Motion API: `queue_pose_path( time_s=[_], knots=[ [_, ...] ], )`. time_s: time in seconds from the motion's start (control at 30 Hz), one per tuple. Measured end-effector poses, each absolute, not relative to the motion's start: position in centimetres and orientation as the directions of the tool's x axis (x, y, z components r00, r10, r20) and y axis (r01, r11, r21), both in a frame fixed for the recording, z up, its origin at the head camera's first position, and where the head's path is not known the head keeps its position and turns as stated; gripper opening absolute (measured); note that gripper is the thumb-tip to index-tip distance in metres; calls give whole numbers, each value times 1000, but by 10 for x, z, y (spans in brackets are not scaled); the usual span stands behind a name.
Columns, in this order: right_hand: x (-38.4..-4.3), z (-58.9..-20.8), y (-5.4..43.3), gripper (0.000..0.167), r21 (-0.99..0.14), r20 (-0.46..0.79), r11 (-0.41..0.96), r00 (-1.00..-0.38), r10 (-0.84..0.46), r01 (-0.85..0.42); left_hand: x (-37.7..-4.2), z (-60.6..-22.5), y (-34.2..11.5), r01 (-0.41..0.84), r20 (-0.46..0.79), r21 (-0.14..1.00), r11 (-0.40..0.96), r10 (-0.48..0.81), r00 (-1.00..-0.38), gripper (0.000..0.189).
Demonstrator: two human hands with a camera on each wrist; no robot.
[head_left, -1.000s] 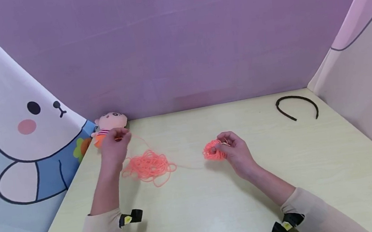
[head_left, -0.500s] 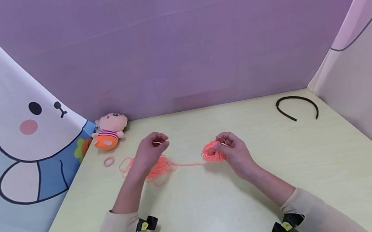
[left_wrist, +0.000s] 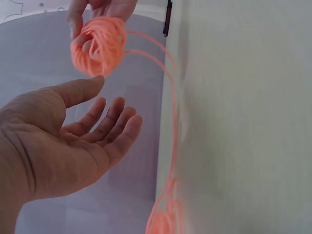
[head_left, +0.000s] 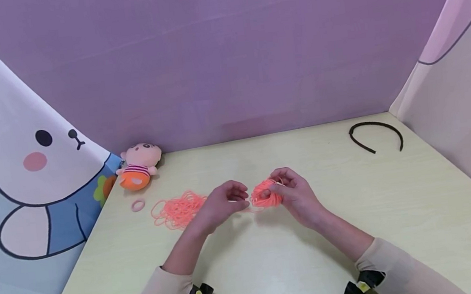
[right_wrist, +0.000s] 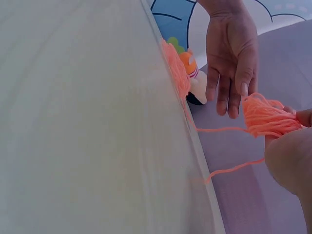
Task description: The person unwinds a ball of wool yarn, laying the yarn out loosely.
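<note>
A small wound bundle of coral-orange yarn is held between the thumb and fingers of my right hand, above the table. Just left of the bundle, my left hand is loosely spread, palm turned up in the left wrist view, with nothing gripped. In the right wrist view the fingertips of that left hand are close to the bundle; contact cannot be made out. Two strands hang from the bundle. A loose heap of the same yarn lies on the table, partly behind my left forearm.
A plush doll with orange bottoms sits at the table's back left corner. In front of it lies a small pink ring. A black headband rests at the back right. Fabric screens border the table.
My left hand has swept from beside the doll rightward to the bundle, and its fingers have loosened. The doll and pink ring are uncovered. My right hand has barely shifted.
</note>
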State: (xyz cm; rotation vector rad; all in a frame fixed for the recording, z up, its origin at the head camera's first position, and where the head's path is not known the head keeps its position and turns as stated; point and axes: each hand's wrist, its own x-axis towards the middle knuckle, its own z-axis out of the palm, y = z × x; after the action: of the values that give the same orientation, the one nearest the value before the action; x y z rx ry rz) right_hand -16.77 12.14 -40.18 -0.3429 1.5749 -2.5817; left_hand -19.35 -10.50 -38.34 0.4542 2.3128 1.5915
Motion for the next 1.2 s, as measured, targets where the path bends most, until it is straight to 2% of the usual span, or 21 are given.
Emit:
queue_pose_path(
  time_s=[0.4,0.57,0.93,1.2],
  knots=[
    [-166,-401,121,22,-870,161,-493,-954,-255,-15,-187,-398,-90,32,-139,957,287,556,-819,52],
    [-165,-401,122,23,-862,166,-506,-949,-267,-8,-186,-401,-88,24,-125,972,233,602,-789,49],
    [-167,-402,121,22,-881,141,-473,-958,-248,-7,-192,-388,-100,110,-70,918,382,427,-901,17],
    [-168,-402,120,22,-883,122,-469,-967,-224,-3,-197,-377,-114,119,-43,862,493,304,-952,9]
  ],
)
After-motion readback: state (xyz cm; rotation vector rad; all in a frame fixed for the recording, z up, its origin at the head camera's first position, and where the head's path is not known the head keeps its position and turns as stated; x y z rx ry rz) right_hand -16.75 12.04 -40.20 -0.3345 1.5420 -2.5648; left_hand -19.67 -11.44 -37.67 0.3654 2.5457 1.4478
